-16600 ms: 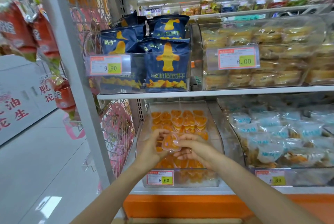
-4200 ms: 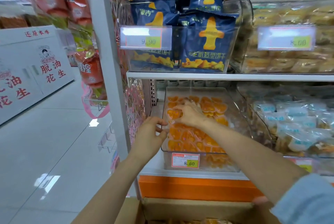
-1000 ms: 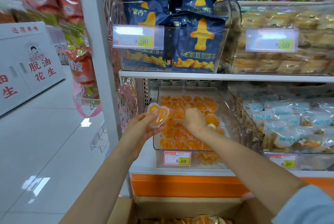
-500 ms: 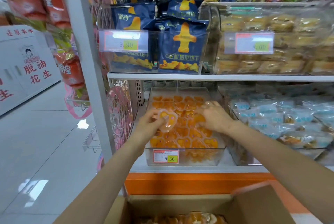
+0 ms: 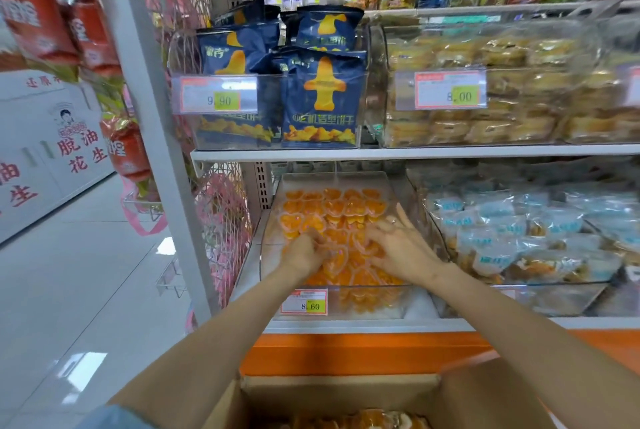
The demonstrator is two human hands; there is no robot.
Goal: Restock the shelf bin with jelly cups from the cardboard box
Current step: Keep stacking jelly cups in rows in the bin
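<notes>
At 6 o'clock, the cardboard box (image 5: 339, 394) is being kept open below the shelf, with spare cups (image 5: 374, 420) inside. Near the centre, a cup (image 5: 333, 257) that was being held above the bin (image 5: 266, 255) half a second ago is now being set among the jelly cups (image 5: 332, 206) by the left hand (image 5: 304, 253), its fingers curled round it. At its 3 o'clock, the pile is being flattened by the right hand (image 5: 401, 248), fingers released and spread. Another trip to the box is probably being called for.

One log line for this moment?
left hand: holds jelly cup in shelf bin | right hand: flat on cups | cardboard box: not empty
</notes>
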